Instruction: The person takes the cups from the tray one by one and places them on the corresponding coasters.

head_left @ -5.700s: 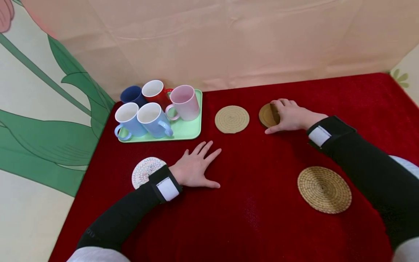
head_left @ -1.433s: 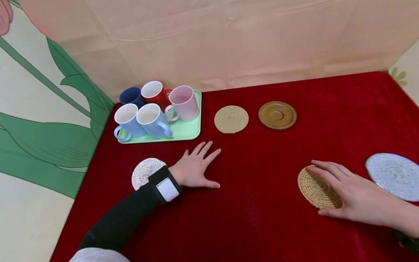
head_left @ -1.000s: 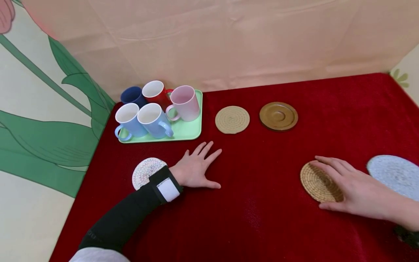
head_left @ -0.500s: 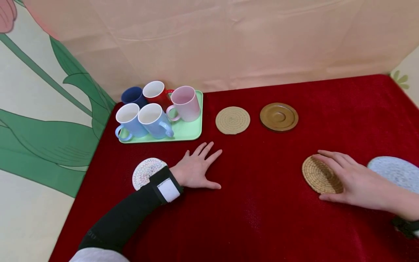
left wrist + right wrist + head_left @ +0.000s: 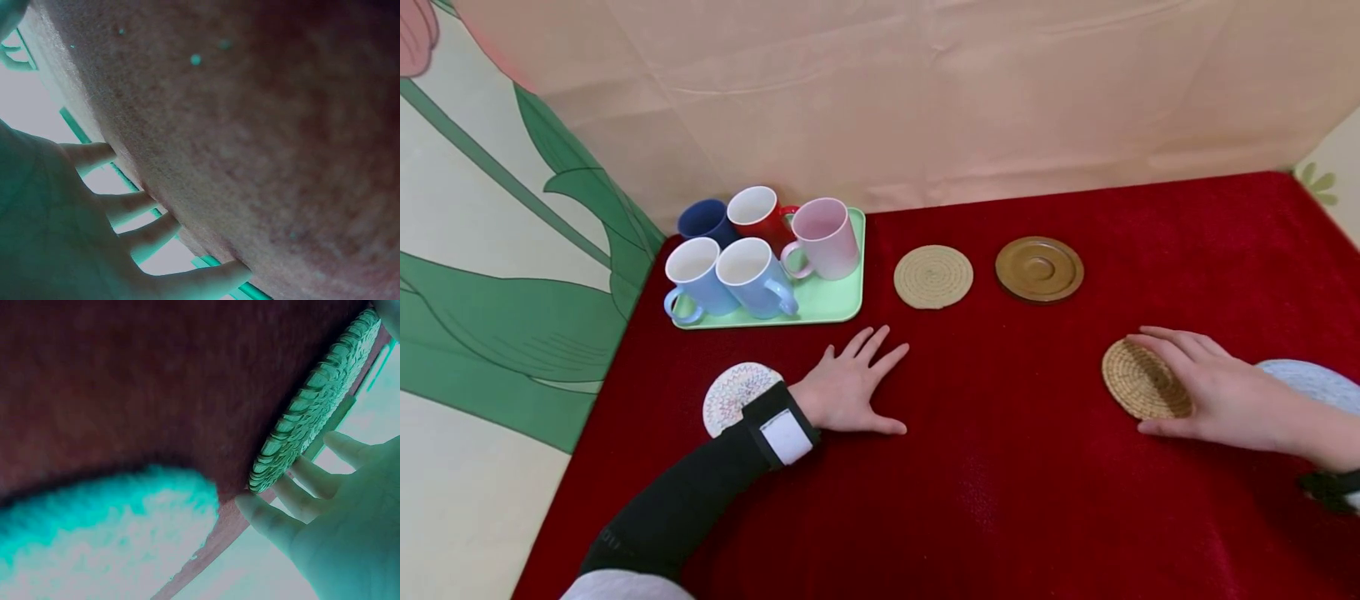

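My right hand (image 5: pixel 1228 392) grips a round woven straw coaster (image 5: pixel 1142 383), with the thumb at its near edge and the fingers along its far and right edges. In the right wrist view the coaster's coiled rim (image 5: pixel 306 406) lies against the fingertips, low over the red cloth. My left hand (image 5: pixel 848 387) lies palm down on the cloth with its fingers spread and nothing in it. A white coaster with coloured zigzags (image 5: pixel 737 396) is partly hidden behind the left wrist. Beside the right hand lies a pale blue-grey round mat (image 5: pixel 1311 383), partly covered by that hand.
At the back left, a light green tray (image 5: pixel 827 300) holds several mugs, among them a pink mug (image 5: pixel 827 242) and a red mug (image 5: pixel 763 217). A beige coiled coaster (image 5: pixel 932 277) and a brown wooden coaster (image 5: pixel 1039 268) lie to the tray's right. A draped backdrop (image 5: pixel 925 100) rises behind the table.
The right hand has left the wooden coaster and taken hold of the straw one, which slides away from me and slightly right over the last second. The left hand stays put.
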`<state>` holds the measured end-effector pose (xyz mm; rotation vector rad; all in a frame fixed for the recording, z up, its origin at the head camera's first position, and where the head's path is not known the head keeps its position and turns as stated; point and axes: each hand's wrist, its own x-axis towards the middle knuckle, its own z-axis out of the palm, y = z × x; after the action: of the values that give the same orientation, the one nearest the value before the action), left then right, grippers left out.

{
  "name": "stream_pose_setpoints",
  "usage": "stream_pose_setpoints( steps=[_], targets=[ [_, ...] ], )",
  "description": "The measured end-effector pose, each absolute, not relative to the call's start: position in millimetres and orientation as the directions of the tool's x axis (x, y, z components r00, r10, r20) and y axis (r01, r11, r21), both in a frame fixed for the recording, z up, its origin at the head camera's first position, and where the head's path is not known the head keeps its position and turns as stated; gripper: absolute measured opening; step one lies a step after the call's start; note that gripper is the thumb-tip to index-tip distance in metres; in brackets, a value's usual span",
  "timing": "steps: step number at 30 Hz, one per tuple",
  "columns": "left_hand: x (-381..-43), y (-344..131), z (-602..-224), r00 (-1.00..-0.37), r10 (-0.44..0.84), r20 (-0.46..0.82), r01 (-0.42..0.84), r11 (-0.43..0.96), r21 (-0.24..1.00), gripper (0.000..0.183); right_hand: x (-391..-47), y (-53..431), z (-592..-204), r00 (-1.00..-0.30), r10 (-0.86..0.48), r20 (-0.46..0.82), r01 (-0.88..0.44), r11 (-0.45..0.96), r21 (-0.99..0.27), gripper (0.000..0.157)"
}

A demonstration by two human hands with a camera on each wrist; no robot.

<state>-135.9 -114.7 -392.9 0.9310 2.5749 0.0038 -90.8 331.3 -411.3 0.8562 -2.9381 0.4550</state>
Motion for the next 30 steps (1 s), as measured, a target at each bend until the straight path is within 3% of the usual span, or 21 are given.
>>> stream_pose_setpoints(
  steps=[9,30],
  targets=[
    [-134.6,-115.0,-393.4,-0.697,0.612,-0.374,0.614,0.779,0.129,0.099,-104.4,338.0,-408.5,-0.876,-0.481,0.021,-0.465,0.835,-0.295,0.1],
    [-134.7,-115.6,-394.1,-0.696,0.608,-0.382,0.61,0.782,0.131,0.099,-136.4,353.0,-408.6,-0.892,-0.452,-0.022,-0.417,0.84,-0.348,0.1]
  ],
)
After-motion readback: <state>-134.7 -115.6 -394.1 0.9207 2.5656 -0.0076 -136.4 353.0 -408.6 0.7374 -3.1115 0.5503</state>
